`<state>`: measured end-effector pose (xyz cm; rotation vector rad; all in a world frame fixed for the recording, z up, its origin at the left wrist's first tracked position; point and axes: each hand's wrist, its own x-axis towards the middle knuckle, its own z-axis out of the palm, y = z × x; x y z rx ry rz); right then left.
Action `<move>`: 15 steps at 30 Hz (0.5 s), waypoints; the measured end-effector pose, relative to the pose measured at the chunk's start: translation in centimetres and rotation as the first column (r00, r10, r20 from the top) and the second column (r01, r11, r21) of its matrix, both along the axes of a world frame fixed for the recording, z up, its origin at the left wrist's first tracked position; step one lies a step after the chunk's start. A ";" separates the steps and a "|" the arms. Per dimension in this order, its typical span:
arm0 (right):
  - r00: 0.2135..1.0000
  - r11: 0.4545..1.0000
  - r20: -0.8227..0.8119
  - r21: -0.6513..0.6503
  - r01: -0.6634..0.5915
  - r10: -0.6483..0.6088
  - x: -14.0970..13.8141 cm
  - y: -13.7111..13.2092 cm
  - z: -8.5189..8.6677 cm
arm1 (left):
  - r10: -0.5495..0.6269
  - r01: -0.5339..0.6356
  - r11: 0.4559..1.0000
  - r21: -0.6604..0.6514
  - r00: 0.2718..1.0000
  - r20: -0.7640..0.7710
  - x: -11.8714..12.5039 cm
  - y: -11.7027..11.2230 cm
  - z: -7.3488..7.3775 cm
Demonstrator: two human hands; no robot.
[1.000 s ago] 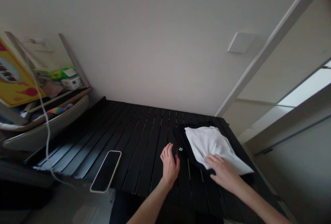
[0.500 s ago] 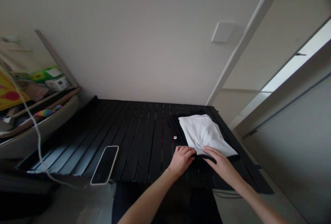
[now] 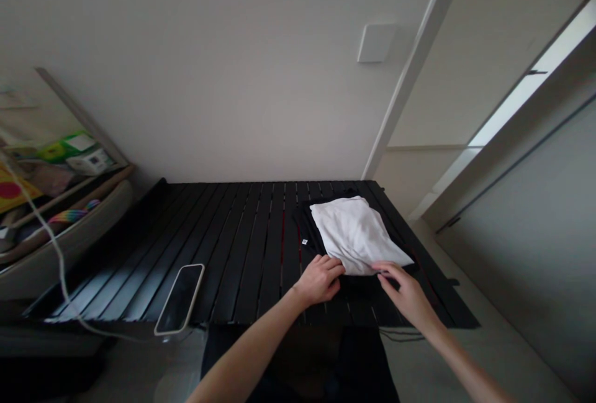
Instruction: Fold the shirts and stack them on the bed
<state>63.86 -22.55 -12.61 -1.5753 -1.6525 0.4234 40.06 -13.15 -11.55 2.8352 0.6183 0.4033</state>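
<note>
A folded white garment lies on top of folded black clothing that carries a small white tag. What kind of garment each one is, I cannot tell. My left hand is at the near left corner of the white garment, its fingers curled closed over the edge. Further right along the same near edge, my right hand pinches the white fabric between thumb and fingers. Wrinkles run through the cloth close to my left hand.
The clothes rest on a black slatted table against a wall. A phone lies at its front edge. To the left are a filled basket and a hanging white cable. A door stands at right.
My right hand has moved a little right along the near edge, and its fingers have drawn together. The white garment's near edge now lies straighter. The view has shifted slightly.
</note>
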 end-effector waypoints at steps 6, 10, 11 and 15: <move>0.999 0.998 0.039 0.068 -0.003 0.000 -0.2 0.0 -0.2 | -0.027 0.031 0.998 0.058 0.997 -0.078 0.9 1.1 0.9; 0.999 0.997 0.046 0.078 -0.006 0.003 -0.3 0.0 -0.3 | -0.080 0.083 0.996 0.024 0.990 -0.113 1.6 1.8 1.9; 0.999 0.997 0.046 0.081 -0.004 0.000 -0.3 0.0 -0.4 | -0.087 0.089 0.996 0.010 0.991 -0.104 1.8 1.6 1.9; 0.999 0.997 0.038 0.072 0.003 -0.005 -0.5 0.2 -1.3 | 0.012 -0.011 0.999 -0.052 1.000 0.013 2.7 -0.5 0.8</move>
